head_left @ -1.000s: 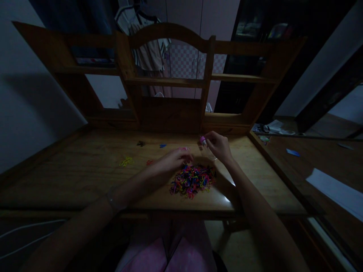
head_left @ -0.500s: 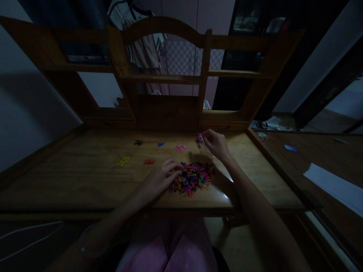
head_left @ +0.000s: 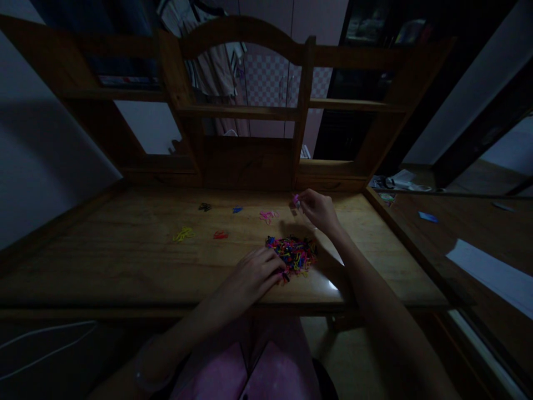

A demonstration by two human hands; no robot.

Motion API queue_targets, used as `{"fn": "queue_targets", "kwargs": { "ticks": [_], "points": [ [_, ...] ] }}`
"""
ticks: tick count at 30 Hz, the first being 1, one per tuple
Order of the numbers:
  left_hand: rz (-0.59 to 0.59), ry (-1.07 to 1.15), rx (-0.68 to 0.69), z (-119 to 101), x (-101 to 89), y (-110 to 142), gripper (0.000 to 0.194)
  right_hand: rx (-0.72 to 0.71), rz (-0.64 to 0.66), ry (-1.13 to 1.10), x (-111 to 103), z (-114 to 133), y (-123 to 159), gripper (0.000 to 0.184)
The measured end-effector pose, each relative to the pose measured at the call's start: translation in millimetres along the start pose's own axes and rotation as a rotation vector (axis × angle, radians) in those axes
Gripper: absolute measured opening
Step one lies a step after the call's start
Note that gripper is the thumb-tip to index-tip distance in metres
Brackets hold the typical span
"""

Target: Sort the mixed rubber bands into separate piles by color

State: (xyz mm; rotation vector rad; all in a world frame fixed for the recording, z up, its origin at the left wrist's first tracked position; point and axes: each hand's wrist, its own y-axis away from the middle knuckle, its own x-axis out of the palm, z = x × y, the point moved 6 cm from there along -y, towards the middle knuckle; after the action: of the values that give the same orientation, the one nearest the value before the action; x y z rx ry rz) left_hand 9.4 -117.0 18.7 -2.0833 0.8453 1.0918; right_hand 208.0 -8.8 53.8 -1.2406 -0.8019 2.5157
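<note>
A heap of small multicoloured rubber bands lies on the wooden desk near its front edge. My left hand rests palm down at the heap's left side, fingers curled over its near edge and touching the bands. My right hand is raised behind the heap, fingers pinched on a small pink thing. Small sorted groups lie further back: pink bands, blue bands, black bands, red bands and yellow bands.
A wooden hutch with shelves stands along the desk's back edge. A second wooden surface at the right carries white paper and a blue scrap. The room is dim.
My left hand has drawn back from the pink group toward the desk's front edge, down the heap's left side. The right hand has stayed in place.
</note>
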Motion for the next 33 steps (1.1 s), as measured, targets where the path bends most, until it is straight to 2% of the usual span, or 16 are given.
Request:
{"fn": "queue_targets", "kwargs": {
  "ticks": [8,13,17,23,25,30,33],
  "points": [
    [-0.152,0.188,-0.109,10.3,-12.5,-0.9,0.011,0.002,0.011,-0.036,0.8,0.1,0.3,0.014],
    [-0.237,0.344,-0.325,26.1,-20.1,-0.1,0.016,0.004,0.025,-0.039,0.9,1.9,-0.1,0.015],
    [-0.241,0.536,-0.463,40.2,-17.8,0.4,0.025,0.003,0.021,-0.036,0.7,3.4,0.5,0.015],
    [-0.318,0.697,-0.473,55.8,-16.2,0.4,0.025,0.021,0.068,-0.211,2.1,9.0,0.4,0.019],
    [-0.332,0.719,-0.467,57.7,-16.7,0.5,0.024,0.04,0.174,-0.336,7.2,16.1,2.0,0.025],
    [-0.373,0.747,-0.513,57.2,-22.2,1.5,0.023,-0.002,0.627,-0.552,30.0,50.4,19.2,0.035],
    [-0.412,0.788,-0.534,56.7,-24.8,2.2,0.026,-0.037,0.779,-0.606,39.0,67.0,30.1,0.041]
  ]
}}
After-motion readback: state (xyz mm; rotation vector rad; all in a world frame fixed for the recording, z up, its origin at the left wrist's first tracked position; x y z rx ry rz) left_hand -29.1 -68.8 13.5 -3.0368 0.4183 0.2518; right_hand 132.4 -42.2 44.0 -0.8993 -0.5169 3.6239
